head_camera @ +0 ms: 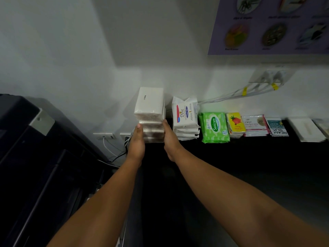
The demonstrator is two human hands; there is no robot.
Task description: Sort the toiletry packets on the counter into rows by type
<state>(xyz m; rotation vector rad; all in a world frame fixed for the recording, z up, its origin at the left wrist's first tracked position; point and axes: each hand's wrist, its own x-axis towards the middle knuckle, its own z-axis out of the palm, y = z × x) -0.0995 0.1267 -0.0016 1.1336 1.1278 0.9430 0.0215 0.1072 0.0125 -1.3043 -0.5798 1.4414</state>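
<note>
Straight fingers point(139, 127) of the left hand point(136, 142) and right hand point(169, 139) press flat against opposite sides of one stack of white tissue packs point(149, 111). It stands at the left end of the black counter point(231, 166), long sides pointing at the wall. It holds roughly five packs; the exact count is unclear. Seven other piles point(254, 125) run rightward.

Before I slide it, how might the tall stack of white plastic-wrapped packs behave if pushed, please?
The tall stack of white plastic-wrapped packs is narrow, so it may topple. Glossy film suggests packs could slip apart. The left hand and right hand press its sides, probably steadying it.
</note>
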